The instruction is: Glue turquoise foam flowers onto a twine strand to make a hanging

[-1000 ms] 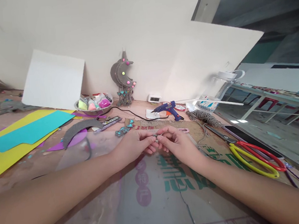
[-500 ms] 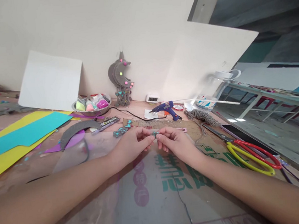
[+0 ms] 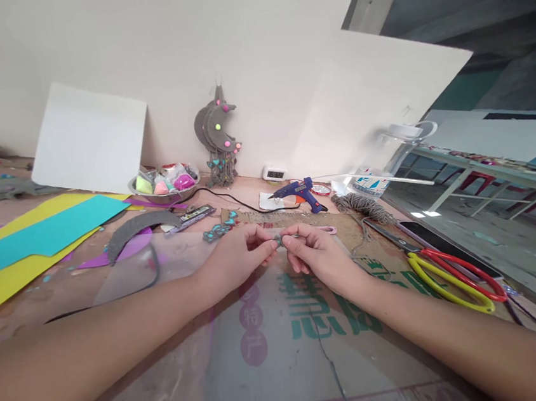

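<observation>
Both my hands meet over the printed cardboard (image 3: 386,373), pinching a small teal-and-grey piece (image 3: 278,241) between their fingertips. My left hand (image 3: 245,254) grips it with thumb and index finger from the left. From the right, my right hand (image 3: 319,254) closes on it with thumb and forefinger, the other fingers curled. Its exact shape is mostly covered by the fingers. Just beyond my left hand lies a cluster of teal pieces on grey cord (image 3: 216,232). A thin dark strand (image 3: 332,366) runs over the cardboard below my hands.
A blue glue gun (image 3: 298,191) stands behind my hands. To the right are a bundle of grey yarn (image 3: 365,209), red-and-yellow scissors (image 3: 448,274) and a phone (image 3: 438,243). A bowl (image 3: 165,198) of coloured clay, coloured sheets (image 3: 60,230) and a grey moon ornament (image 3: 215,129) are farther back.
My right hand has shifted slightly and its fingers have changed position on the small piece. The left hand keeps its pinch. The view has tilted a little.
</observation>
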